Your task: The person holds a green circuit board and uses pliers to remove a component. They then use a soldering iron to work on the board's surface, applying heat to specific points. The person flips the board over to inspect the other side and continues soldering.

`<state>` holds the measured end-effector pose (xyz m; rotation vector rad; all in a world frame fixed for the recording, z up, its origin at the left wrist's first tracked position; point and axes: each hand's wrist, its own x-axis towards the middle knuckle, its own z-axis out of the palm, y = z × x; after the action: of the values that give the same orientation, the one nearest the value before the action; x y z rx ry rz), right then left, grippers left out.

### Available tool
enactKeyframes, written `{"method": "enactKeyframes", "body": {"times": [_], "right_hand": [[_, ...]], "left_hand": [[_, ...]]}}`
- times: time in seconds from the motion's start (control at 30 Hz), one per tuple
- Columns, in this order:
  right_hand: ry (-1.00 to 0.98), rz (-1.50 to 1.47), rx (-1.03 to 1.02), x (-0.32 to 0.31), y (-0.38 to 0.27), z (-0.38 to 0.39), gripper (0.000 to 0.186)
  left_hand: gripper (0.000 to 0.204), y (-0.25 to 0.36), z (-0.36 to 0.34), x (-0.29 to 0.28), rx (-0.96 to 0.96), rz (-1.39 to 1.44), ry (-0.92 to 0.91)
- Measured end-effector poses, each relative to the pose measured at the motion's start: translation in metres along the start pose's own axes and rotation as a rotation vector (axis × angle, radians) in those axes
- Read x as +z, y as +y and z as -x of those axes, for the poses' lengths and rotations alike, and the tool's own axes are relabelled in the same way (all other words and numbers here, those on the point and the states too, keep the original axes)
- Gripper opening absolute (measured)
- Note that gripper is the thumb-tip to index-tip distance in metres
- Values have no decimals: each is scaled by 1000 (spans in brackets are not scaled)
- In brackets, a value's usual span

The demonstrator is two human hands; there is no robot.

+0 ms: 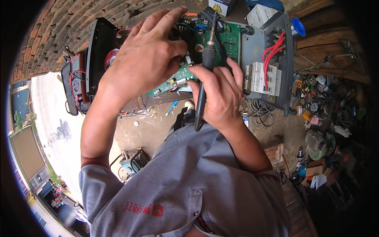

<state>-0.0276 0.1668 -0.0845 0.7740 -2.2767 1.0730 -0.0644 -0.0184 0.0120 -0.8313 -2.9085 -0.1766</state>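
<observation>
My right hand [222, 93] is closed round the black handle of a soldering iron [200, 108], whose metal shaft points up and away from me. Its thumb and forefinger tips lie beside the edge of a small green circuit board [182, 75]. Over the left part of an opened electrical machine, my left hand [148, 53] spreads its fingers, with the longest reaching to the far right; its fingertips are partly hidden. A larger green circuit board [229, 41] lies inside the machine, beyond the iron. Red wires [272, 53] loop above a pale breaker block [263, 79] on its right panel [287, 59].
The machine's dark left panel [94, 55] stands upright near a tool bag [71, 85] holding a red meter. A blue pen [171, 107] and scraps lie on the ground. Coiled cable [260, 110] rests below the machine. Piled parts and a motor [316, 142] crowd the right side.
</observation>
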Motion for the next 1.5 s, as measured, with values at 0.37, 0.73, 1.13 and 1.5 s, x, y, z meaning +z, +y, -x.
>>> {"method": "enactKeyframes", "body": {"times": [0.37,0.73,1.13,1.5], "right_hand": [[23,-27,-6,2,3,3,28],[48,-28,-27,4,4,2,27],[-3,-30,-32,-3,4,0,35],[9,-39,-37,-3,4,-1,36]], "left_hand": [[10,-2,-3,-5,2,19,-26],[11,5,-14,-11,30,-74,-118],[14,-9,-17,-23,171,-191,-158],[18,-9,-22,-20,166,-197,-199]]}}
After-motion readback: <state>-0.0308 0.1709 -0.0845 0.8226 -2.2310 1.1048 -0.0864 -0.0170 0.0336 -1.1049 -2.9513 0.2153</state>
